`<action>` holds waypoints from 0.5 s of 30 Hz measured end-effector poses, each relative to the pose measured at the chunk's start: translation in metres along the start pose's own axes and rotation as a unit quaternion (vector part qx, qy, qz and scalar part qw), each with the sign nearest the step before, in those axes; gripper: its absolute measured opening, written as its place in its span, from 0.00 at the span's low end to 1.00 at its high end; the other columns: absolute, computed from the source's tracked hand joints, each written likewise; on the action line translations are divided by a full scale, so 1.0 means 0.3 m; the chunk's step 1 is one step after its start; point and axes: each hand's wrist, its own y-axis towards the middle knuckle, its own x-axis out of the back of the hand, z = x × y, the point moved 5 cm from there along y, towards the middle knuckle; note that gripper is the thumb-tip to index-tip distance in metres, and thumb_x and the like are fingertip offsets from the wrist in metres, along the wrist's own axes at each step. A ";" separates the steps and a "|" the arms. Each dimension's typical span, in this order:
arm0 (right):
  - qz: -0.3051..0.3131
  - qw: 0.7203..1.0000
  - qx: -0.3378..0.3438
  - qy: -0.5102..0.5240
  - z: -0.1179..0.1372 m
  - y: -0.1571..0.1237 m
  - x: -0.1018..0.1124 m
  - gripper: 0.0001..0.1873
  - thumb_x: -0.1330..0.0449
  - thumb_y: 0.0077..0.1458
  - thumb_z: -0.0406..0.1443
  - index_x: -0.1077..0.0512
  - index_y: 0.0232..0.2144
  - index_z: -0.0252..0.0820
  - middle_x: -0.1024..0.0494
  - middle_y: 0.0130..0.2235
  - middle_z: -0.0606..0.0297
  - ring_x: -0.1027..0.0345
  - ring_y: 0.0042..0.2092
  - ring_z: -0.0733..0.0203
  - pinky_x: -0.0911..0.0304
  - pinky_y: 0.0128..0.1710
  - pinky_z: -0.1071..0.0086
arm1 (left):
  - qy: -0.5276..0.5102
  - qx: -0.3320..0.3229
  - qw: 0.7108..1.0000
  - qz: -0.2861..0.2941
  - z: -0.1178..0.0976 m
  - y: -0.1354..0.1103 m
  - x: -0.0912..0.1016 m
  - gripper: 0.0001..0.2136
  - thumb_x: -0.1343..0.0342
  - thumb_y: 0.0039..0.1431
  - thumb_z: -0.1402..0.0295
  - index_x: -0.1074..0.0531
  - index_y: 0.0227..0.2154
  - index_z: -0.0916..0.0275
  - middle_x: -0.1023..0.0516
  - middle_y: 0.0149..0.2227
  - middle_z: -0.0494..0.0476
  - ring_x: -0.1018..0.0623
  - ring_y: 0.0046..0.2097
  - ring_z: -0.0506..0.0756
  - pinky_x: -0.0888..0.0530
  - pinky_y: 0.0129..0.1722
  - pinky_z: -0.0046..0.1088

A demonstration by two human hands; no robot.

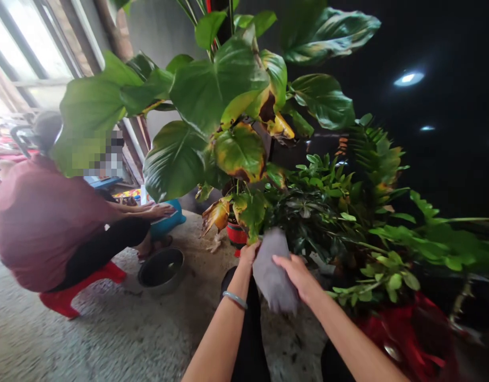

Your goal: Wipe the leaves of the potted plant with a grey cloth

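low in front of the big potted plant point(228, 106), both of the person's bare hands meet on a grey cloth point(273, 270). the left hand point(249, 253) is up at the cloth's top left edge, fingers curled shut on it, right against a drooping green leaf point(250, 212) of the plant; a silver bangle point(235, 300) sits on that forearm. the right hand point(298, 273) lies on the cloth's right side, fingers together and pressed onto the fabric with the thumb toward the top, so the cloth hangs between the two hands, its lower end blurred. the cloth is held in the air above the rough pale floor point(109, 339), just in front of the red pot point(236, 234) that the plant stands in. several of the plant's broad leaves are yellowed and brown at the edges. to the right is a bank of darker, smaller-leaved plants point(348, 212), with something red point(399, 323) below them that is too blurred to make out. off to the left another person in a dark red top point(37, 223) sits low on a red stool point(65, 300), turned away, both hands resting on a blue tub point(168, 223). a metal bowl point(161, 269) stands on the floor near that person's feet, well apart from the cloth.
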 end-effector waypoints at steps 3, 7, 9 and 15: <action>0.008 0.999 -0.043 -0.019 -0.111 -0.111 0.044 0.11 0.38 0.34 0.41 0.25 0.22 0.40 0.23 0.20 0.63 0.29 0.27 0.55 0.36 0.29 0.65 | -0.036 -0.001 0.999 -0.011 -0.018 -0.010 0.016 0.10 0.40 0.39 0.76 0.27 0.30 0.65 0.25 0.23 0.54 0.30 0.20 0.48 0.34 0.18 0.23; 0.041 0.996 -0.054 -0.054 -0.147 -0.180 0.070 0.20 0.37 0.34 0.45 0.24 0.31 0.38 0.20 0.28 0.61 0.28 0.35 0.51 0.35 0.34 0.64 | -0.126 -0.082 0.988 0.021 -0.072 -0.043 0.012 0.27 0.41 0.33 0.81 0.31 0.42 0.60 0.26 0.28 0.48 0.27 0.24 0.48 0.33 0.21 0.19; 0.055 0.995 -0.052 -0.063 -0.151 -0.179 0.071 0.22 0.37 0.35 0.46 0.24 0.32 0.38 0.20 0.29 0.60 0.27 0.36 0.50 0.35 0.36 0.62 | -0.149 -0.093 0.981 0.078 -0.089 -0.062 0.000 0.30 0.41 0.31 0.80 0.33 0.44 0.59 0.26 0.28 0.47 0.26 0.24 0.48 0.32 0.22 0.20; 0.040 0.994 -0.053 -0.089 -0.187 -0.181 0.085 0.22 0.39 0.35 0.45 0.24 0.33 0.38 0.19 0.31 0.59 0.28 0.39 0.47 0.35 0.38 0.61 | -0.255 -0.099 0.943 0.189 -0.131 -0.095 0.032 0.19 0.44 0.34 0.78 0.32 0.34 0.58 0.24 0.34 0.49 0.26 0.27 0.50 0.31 0.25 0.24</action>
